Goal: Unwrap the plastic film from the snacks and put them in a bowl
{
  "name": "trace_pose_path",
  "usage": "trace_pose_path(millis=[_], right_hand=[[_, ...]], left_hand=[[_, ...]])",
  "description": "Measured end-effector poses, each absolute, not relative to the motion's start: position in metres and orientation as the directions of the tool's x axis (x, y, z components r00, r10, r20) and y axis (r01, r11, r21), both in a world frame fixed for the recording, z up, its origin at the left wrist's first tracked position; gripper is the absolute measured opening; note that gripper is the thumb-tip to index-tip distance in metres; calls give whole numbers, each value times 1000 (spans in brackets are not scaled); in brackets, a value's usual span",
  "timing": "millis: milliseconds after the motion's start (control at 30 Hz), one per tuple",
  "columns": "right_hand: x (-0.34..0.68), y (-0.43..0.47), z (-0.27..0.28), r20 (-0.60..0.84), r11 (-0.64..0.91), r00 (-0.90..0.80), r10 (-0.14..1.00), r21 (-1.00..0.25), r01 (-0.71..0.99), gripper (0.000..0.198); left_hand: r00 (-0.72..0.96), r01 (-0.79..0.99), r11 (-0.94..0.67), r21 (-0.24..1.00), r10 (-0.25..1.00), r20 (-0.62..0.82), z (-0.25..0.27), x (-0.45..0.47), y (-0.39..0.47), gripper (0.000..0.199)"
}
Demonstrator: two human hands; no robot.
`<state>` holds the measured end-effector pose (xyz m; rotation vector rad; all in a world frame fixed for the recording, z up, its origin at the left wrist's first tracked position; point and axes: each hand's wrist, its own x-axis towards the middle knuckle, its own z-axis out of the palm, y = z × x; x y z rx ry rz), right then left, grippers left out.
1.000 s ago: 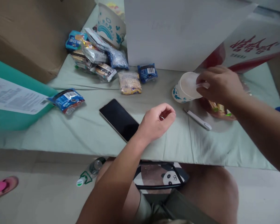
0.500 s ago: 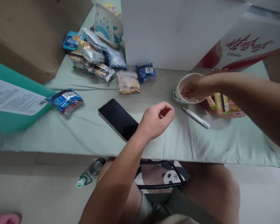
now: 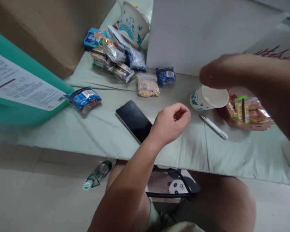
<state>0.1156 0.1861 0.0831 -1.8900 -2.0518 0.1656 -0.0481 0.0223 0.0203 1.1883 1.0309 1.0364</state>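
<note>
My left hand (image 3: 172, 120) rests low over the cloth with its fingers curled in and the thumb meeting them. No object shows in it. Its wrist covers the lower end of a black-screened phone (image 3: 134, 120). Above the back rim of a white paper cup (image 3: 203, 100) with a blue-green print is my right hand (image 3: 216, 72), smeared by motion, its fingers not clear. The cup stands on the table, its mouth partly visible. A white pen-like tool (image 3: 214, 127) lies in front of the cup. Right of it, wrapped snacks (image 3: 246, 111) sit in a pinkish, shiny container, partly under my forearm.
Back left, several snack packets (image 3: 118, 56) are heaped beside another paper cup (image 3: 131, 27). A yellow packet (image 3: 148, 85) and a blue one (image 3: 166, 76) lie mid-table; another blue packet (image 3: 85, 99) is by the green container (image 3: 26, 80). Boxes line the back. A bottle (image 3: 100, 172) lies below.
My right hand has risen out of the paper cup and now hovers over its back rim. My left hand keeps its curled pose. The whole view has shifted and turned slightly.
</note>
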Motion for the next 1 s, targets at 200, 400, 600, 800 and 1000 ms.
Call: trace_pose_path(millis=[200,400,600,800,1000], right_hand=[[44,183,57,-119,432,-430,895,-9,902,66],[47,176,25,-89,352,-360,929,-92,931,63],[92,98,9,-17,390,-401,916,-197,899,62],[146,13,-12,-81,-1,-156,984,-890,455,43],[155,-13,-19,-228,-229,-41,973,-973,-38,40]], left_hand=[[177,-72,58,996,983,-44,18,-47,24,10],[181,-50,42,998,983,-33,26,-55,18,10],[117,-81,5,997,993,5,27,-71,14,13],[104,-63,-8,998,994,14,23,-65,11,12],[343,-60,141,988,933,-112,14,-39,11,31]])
